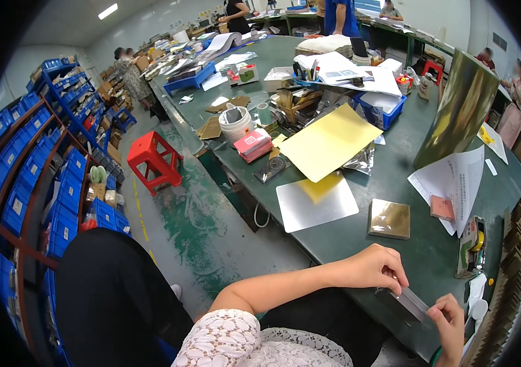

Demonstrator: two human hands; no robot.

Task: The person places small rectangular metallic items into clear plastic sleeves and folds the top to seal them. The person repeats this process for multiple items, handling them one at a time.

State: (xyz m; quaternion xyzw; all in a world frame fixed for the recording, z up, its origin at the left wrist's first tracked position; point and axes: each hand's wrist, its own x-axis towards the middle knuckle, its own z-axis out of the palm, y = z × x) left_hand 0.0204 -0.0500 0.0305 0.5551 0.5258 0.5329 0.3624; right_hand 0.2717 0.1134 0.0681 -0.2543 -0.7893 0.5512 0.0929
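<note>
A slim stack of silvery-grey plates point(413, 304), with what looks like clear film at its edge, is held between my two hands over the table's near edge. My left hand point(373, 267) pinches its upper left end. At the lower right end, the thumb and fingers of my right hand point(449, 319) close on it. Beyond the left hand lies a gold-coloured square stack point(389, 218). A silver sheet point(316, 202) rests on the green table to its left, partly under a yellow sheet point(332, 142).
A small copper-coloured block point(441, 208) sits on printed paper point(453, 177). Beside it stand a tape-measure box point(471, 248) and a dark slotted rack point(511, 275). A tall gold roll point(459, 110) rises at right. A red stool point(153, 162) and blue bins point(61, 229) are at left.
</note>
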